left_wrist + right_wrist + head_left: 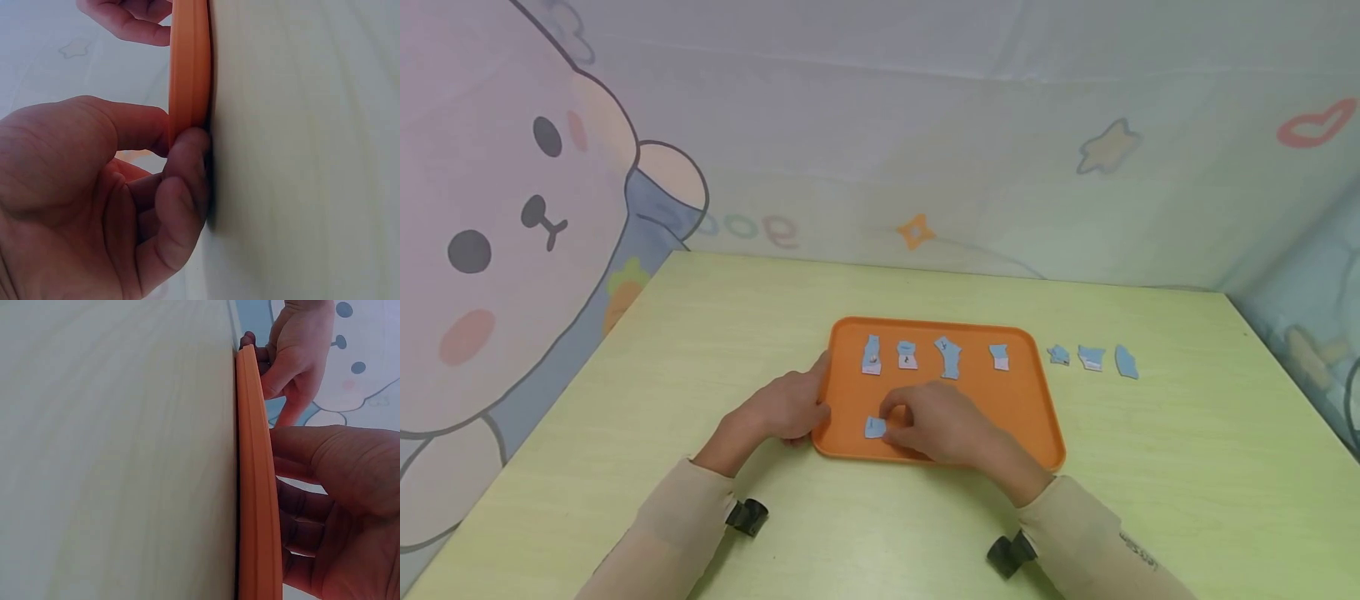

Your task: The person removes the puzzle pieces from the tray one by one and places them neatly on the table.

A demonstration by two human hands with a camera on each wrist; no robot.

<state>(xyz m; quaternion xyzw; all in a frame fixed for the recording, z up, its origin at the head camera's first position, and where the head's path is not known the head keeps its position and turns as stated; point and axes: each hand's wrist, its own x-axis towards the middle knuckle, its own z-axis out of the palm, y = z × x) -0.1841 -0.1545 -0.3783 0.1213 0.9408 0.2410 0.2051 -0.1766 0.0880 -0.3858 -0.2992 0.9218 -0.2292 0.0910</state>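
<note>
My left hand [790, 404] grips the left edge of an orange tray [1011, 408]. In the left wrist view, the thumb lies on the inner side of the tray's rim [189, 69], with curled fingers outside it. Over the tray's lower left, my right hand [942, 422] pinches the right edge of a small light-blue puzzle piece [874, 428] between thumb and index finger. The tray wall [255, 487] hides those fingertips in the right wrist view. Along the tray's upper part lie a tall piece [872, 354], a short piece [907, 355], a branching piece [950, 358] and another piece [999, 357].
Right of the tray, a ragged blue piece [1058, 355], a wider piece [1091, 357] and a slim curved piece [1126, 362] lie on the pale wooden table [1180, 450]. A printed cloth [850, 125] with a cartoon bear hangs behind the table.
</note>
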